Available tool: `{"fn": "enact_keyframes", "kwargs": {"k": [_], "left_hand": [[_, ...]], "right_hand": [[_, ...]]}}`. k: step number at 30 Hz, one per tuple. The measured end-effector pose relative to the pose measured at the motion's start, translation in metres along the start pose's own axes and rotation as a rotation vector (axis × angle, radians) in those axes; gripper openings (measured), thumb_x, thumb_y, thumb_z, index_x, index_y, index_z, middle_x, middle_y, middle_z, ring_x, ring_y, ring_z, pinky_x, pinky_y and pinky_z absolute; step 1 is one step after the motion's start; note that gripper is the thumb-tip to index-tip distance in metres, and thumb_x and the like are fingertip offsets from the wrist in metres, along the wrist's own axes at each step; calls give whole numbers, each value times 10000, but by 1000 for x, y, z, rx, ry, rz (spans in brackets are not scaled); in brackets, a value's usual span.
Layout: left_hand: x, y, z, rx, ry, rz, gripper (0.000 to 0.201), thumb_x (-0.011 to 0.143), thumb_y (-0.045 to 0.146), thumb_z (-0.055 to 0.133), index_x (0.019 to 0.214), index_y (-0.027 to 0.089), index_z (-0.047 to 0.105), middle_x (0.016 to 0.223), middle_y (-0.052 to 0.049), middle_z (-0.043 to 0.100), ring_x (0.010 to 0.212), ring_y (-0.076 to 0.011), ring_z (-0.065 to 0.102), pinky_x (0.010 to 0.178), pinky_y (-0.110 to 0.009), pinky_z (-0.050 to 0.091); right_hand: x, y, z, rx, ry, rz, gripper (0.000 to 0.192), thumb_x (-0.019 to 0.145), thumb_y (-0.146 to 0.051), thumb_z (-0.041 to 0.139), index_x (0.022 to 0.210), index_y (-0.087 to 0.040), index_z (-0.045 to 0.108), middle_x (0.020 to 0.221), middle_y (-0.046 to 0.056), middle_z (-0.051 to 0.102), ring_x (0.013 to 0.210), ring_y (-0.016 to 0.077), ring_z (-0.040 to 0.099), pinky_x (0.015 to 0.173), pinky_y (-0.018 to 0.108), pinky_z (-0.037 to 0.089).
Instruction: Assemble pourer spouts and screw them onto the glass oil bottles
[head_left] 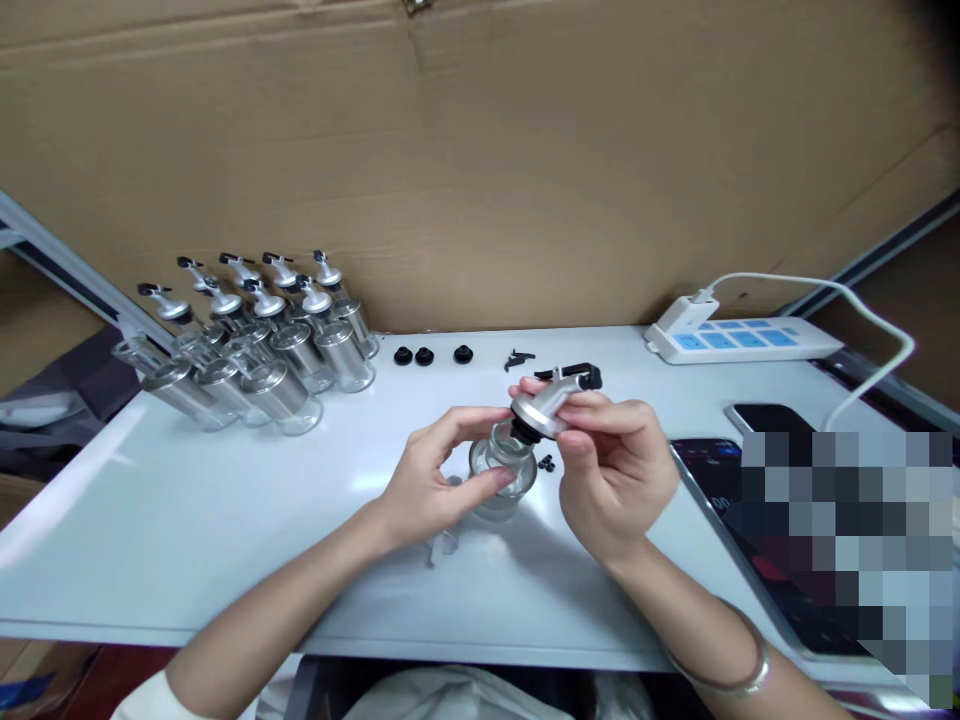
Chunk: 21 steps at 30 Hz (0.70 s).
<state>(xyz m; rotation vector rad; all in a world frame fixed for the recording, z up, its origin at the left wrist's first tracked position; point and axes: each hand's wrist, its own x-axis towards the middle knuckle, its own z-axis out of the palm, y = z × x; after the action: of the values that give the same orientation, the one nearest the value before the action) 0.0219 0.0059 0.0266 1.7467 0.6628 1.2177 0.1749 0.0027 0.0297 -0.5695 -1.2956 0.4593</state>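
On the white table [225, 530], bottles [281, 385] stand clustered at far left. The left hand [431, 480] curls round the neck of a nearer bottle [517, 452]; the right hand [619, 470] pinches a spout [541, 408], tilted at its mouth. Three black stoppers [424, 356] lie beyond.

The white table [187, 520] holds lots of bottles [291, 350] out past the left hand [439, 470]. Three black caps [424, 356] and some black bits [519, 357] lie beyond both hands. Out past the right hand [619, 470] are a white power strip [735, 342] and two phones [776, 415].
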Motion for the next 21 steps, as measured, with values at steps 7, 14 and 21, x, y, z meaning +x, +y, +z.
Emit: {"fn": "enact_keyframes", "kwargs": {"k": [7, 14, 21], "left_hand": [[-1, 0, -1, -22, 12, -39, 301, 801, 380, 696, 1026, 210, 588, 974, -54, 699, 916, -183, 668, 838, -284, 515], [-3, -1, -2, -15, -42, -47, 355, 847, 406, 632, 1154, 237, 574, 1057, -58, 679, 975, -198, 631, 889, -304, 479], [-2, -1, -3, 0, -85, -87, 374, 855, 443, 606, 1162, 230, 616, 1079, -66, 678, 973, -212, 624, 907, -319, 469]], "right_hand": [[-5, 1, -2, -3, -80, 4, 81, 874, -250, 630, 951, -242, 607, 948, 49, 713, 942, 244, 718, 758, 406, 622], [-6, 5, -4, -79, -95, -107, 197, 877, -203, 612, 1060, -276, 621, 910, 33, 717, 913, 220, 714, 758, 380, 610], [-5, 4, -8, -168, -183, -216, 252, 874, -169, 569, 1087, -286, 634, 1026, 73, 724, 921, 257, 710, 702, 433, 604]]}}
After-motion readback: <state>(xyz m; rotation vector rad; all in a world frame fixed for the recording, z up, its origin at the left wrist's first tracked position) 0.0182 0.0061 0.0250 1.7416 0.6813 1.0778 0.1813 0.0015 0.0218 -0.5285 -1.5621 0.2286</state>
